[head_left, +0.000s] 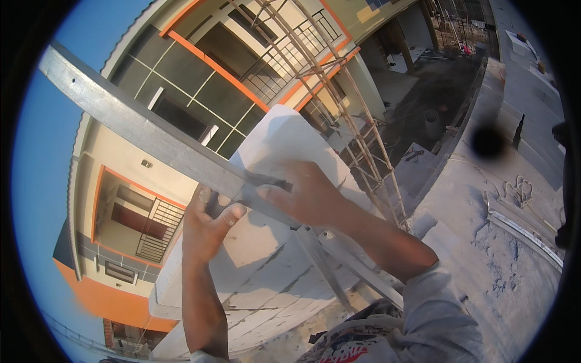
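Observation:
A long grey metal beam (pixel 139 124) slants from the upper left down to the middle, its near end by my hands over a white block wall (pixel 281 136). My right hand (pixel 302 193) grips the beam close to that end, with the thumb on its near face. At the beam's lower edge, my left hand (pixel 209 227) holds it with the thumb apart from the fingers; part of those fingers is hidden. Thinner metal bars (pixel 321 266) meet below my hands and slope toward my body. Shadows of my hands and the beam fall on the pale blocks.
A lattice scaffold tower (pixel 339 103) rises beyond the wall. Behind it stands a building with orange-trimmed balconies (pixel 266 75), across a drop to a dark yard (pixel 417 100). At the right lie a coiled cord (pixel 519 192) and a metal strip (pixel 523 236) on a dusty concrete surface.

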`<state>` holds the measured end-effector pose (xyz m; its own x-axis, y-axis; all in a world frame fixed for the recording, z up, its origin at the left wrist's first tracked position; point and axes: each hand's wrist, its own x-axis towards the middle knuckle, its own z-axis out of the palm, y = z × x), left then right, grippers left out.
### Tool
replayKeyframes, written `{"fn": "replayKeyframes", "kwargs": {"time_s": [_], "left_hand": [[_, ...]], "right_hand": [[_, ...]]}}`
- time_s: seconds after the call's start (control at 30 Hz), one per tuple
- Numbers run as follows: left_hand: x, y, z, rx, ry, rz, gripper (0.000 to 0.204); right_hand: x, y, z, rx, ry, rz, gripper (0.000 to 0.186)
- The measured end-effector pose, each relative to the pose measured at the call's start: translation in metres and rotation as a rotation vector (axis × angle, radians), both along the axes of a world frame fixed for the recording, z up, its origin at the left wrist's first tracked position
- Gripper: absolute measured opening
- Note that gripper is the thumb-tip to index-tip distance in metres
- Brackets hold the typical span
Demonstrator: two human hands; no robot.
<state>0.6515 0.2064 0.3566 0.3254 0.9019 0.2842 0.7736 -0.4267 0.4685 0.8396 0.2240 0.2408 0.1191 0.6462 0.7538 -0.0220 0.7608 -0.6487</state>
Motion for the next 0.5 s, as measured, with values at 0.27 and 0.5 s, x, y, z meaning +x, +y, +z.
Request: {"fn": "replayKeyframes", "kwargs": {"time_s": [0.27, 0.5], "left_hand": [[0.003, 0.015, 0.007, -0.189, -0.177, -0.042, 0.095], [-0.009, 0.036, 0.011, -0.224, -0.131, -0.05, 0.103]], "right_hand": [[0.001, 0.0, 0.003, -0.159, 0.047, 0.197, 0.036], [0.004, -0.005, 0.008, -0.227, 0.089, 0.273, 0.033]]}}
